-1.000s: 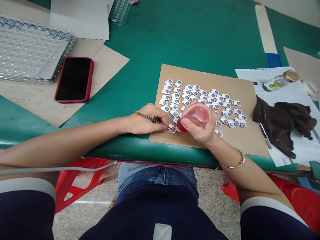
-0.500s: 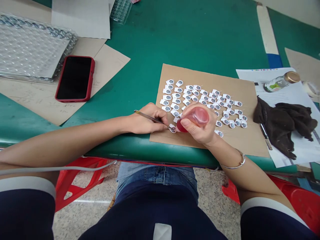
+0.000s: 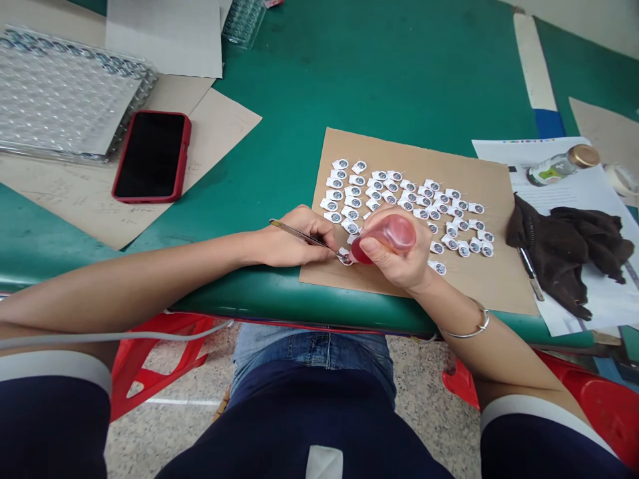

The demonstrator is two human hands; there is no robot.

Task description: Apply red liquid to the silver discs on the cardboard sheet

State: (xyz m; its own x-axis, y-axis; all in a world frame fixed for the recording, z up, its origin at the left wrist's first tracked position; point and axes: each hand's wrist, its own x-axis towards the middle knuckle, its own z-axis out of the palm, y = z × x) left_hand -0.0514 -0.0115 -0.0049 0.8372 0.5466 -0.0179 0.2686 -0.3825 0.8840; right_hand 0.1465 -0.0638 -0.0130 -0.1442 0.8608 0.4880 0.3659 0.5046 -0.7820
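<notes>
My left hand [image 3: 299, 238] is closed around metal tweezers [image 3: 292, 231], whose tip reaches a small white piece with a dark round centre [image 3: 345, 257] near the cardboard's front left. My right hand [image 3: 407, 256] grips a translucent bottle with red contents [image 3: 389, 237], tilted so its nozzle end meets that same piece. Several similar white pieces [image 3: 428, 185] lie in loose rows on the brown cardboard sheet [image 3: 479, 286], beyond and to the right of my hands. Some of them are hidden behind my right hand.
A red-cased phone [image 3: 152, 156] and clear plastic trays [image 3: 64, 100] lie at the left. On the right are a dark cloth [image 3: 554, 246], another slim metal tool [image 3: 530, 273] and a gold-capped glass jar [image 3: 562, 165] on paper.
The red bottle in my right hand has tipped slightly, its nozzle end moving a little left onto the piece at the tweezers' tip. My left hand is nearly unchanged.
</notes>
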